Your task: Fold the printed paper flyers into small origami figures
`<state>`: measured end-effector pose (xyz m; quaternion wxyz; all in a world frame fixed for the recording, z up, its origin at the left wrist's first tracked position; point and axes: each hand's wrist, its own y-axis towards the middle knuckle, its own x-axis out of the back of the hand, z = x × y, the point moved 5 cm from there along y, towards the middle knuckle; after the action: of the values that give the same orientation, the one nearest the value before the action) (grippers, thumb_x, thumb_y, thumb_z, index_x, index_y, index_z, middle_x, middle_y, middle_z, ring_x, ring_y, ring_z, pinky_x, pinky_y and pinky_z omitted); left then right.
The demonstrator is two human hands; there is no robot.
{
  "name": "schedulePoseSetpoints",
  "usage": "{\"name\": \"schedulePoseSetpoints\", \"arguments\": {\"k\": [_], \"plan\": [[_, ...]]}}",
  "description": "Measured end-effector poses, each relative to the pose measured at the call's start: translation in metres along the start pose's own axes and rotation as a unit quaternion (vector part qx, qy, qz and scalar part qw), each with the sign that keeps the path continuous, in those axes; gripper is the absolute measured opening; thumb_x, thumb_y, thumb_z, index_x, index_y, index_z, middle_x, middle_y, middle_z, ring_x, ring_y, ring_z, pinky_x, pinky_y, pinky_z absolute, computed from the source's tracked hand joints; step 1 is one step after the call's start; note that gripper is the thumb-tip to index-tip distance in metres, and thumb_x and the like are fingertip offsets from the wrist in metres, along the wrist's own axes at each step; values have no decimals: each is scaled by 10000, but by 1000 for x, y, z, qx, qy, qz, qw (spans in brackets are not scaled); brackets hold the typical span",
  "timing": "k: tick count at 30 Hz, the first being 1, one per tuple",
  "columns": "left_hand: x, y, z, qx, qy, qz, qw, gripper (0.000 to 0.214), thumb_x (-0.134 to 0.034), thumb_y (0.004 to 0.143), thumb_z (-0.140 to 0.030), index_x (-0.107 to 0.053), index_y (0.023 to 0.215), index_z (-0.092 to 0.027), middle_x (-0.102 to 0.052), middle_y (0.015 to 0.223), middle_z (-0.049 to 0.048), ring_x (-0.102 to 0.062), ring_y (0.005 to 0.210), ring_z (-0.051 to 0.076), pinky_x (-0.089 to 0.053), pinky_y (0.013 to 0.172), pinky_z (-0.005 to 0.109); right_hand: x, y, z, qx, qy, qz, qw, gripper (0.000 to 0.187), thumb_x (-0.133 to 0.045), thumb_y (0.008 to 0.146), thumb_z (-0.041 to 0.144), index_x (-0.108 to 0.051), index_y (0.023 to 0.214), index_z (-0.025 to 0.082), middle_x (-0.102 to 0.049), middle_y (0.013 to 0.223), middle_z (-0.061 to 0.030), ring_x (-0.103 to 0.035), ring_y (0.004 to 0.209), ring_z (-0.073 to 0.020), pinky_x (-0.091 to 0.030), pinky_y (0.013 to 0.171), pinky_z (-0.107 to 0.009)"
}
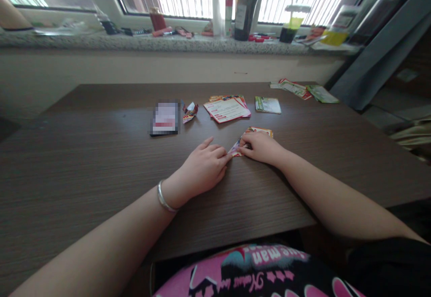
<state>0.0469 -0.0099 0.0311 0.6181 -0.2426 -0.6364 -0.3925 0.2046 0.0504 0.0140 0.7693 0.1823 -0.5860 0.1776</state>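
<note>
A colourful printed paper card, folded to a point at its left end, lies on the brown table. My right hand grips it from above, fingers bent and pressed together on it. At the card's left tip, my left hand touches the corner with its little-finger side; the other fingers are stretched out, and a silver bangle circles the wrist. Beyond the hands sits a small folded paper piece, and right of it a pile of printed cards. My fingers hide part of the card.
A phone with a blurred screen lies left of the folded piece. Green cards and more cards lie at the back right. Bottles, including a dark one, stand on the granite windowsill.
</note>
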Motion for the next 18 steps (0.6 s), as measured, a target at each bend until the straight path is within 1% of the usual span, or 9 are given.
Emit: {"name": "schedulePoseSetpoints", "arguments": {"k": [6,10,18], "plan": [[0,1,-1,4,7,17,1000,321,-472,899,-224,-626,1180,-197,-635,975,65,-597,962,205,-332,1095,474,0,1,2,11,-9,7,1000,233,-575,863,399,-671,814,193,-718,864,-53,-626,826,-190,-384,714,-288],[-1,1,-1,4,12,23,1000,325,-451,910,-227,-625,1183,-193,-633,976,67,-596,958,212,-348,1082,473,2,0,3,16,-14,-2,1000,231,-567,868,388,-668,810,189,-719,857,-49,-626,827,-188,-377,708,-287],[0,1,-2,8,16,24,1000,351,-478,885,-207,-614,1209,-188,-629,984,67,-593,953,217,-365,1072,465,3,-1,4,9,-18,0,1000,224,-577,862,391,-673,816,194,-723,861,-47,-630,827,-191,-373,704,-290]]}}
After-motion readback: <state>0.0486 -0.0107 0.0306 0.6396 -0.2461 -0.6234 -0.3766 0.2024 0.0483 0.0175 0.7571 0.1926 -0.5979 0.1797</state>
